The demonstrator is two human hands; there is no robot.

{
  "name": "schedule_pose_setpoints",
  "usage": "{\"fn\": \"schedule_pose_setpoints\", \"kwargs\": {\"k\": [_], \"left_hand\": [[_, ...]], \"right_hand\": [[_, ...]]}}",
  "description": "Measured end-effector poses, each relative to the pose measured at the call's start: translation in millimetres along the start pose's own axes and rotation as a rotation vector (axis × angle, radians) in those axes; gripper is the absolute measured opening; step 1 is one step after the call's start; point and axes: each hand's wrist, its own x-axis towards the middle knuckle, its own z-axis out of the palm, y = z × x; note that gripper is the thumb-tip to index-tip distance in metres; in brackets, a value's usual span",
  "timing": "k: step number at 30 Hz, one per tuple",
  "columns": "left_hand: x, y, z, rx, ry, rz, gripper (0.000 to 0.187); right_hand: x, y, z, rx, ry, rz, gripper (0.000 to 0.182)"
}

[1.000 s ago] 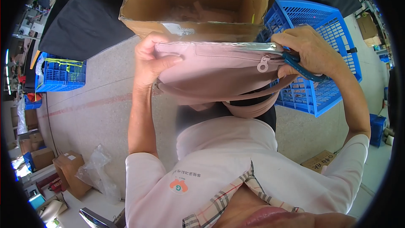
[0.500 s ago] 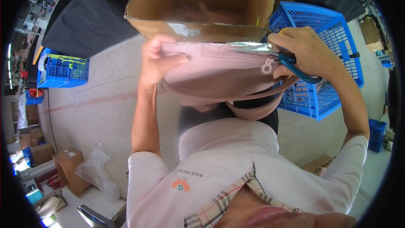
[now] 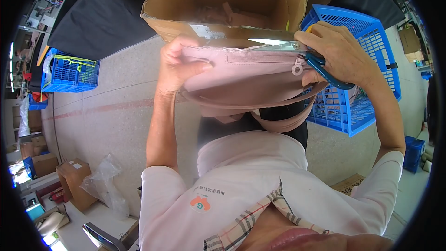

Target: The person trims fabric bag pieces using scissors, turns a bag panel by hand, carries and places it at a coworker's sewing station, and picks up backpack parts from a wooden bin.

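A pink bag piece [image 3: 246, 76] with a zipper and a round-holed pull is stretched between my hands, its raw edge toward the cardboard box. My left hand [image 3: 179, 67] pinches its left end, thumb on the near face. My right hand [image 3: 341, 53] holds scissors [image 3: 327, 72] with dark teal handles and also grips the bag's right end. The scissor blades point left along the top edge and look parted. A pink strap [image 3: 288, 124] hangs in a loop below.
An open cardboard box [image 3: 195, 30] with pink pieces inside stands just beyond the bag. A blue crate [image 3: 367, 111] is at the right, another blue crate [image 3: 69, 76] at the left. A brown carton [image 3: 76, 181] and clear plastic [image 3: 109, 186] lie lower left.
The scissor blades have parted at the bag's edge. In the view, the bag, both hands and the box have shifted slightly right. Both hands keep their hold.
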Motion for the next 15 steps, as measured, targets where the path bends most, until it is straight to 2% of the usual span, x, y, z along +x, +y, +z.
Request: {"fn": "schedule_pose_setpoints", "kwargs": {"k": [7, 12, 15], "left_hand": [[-2.0, 3.2, -1.1, -0.050, -0.010, -0.046, 0.036], [-1.2, -0.7, -0.5, -0.008, -0.026, 0.012, 0.035], [-3.7, 0.7, -1.6, -0.029, -0.007, -0.027, 0.036]], "right_hand": [[10.5, 2.7, -15.1, 0.038, -0.068, -0.095, 0.067], [18.1, 1.8, -3.5, 0.093, -0.061, -0.112, 0.061], [20.4, -0.7, 1.6, 0.149, -0.074, -0.100, 0.056]]}}
